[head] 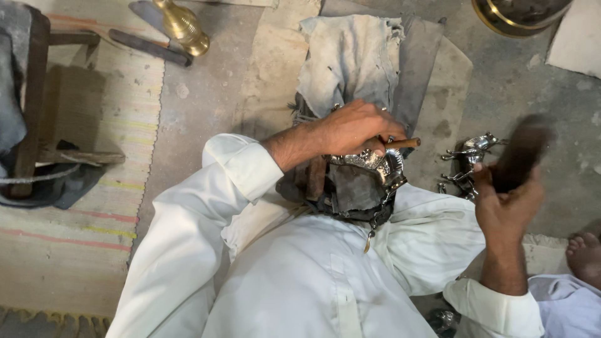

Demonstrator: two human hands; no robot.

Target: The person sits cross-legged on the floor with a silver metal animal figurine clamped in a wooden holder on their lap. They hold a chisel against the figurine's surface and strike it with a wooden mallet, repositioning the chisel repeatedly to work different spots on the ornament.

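Head view: a wooden-handled punch (400, 143) is pinched in the left hand (354, 128) against the silver embossed piece (369, 164) resting on the lap; the right hand (507, 203) is clenched round a blurred, probably wooden mallet (523, 153). The punch is best kept steady.

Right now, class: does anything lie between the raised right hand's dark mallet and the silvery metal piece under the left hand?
Nothing visible does. The right hand holds the blurred mallet apart from the silvery piece; the left hand holds a wooden-handled tool there.
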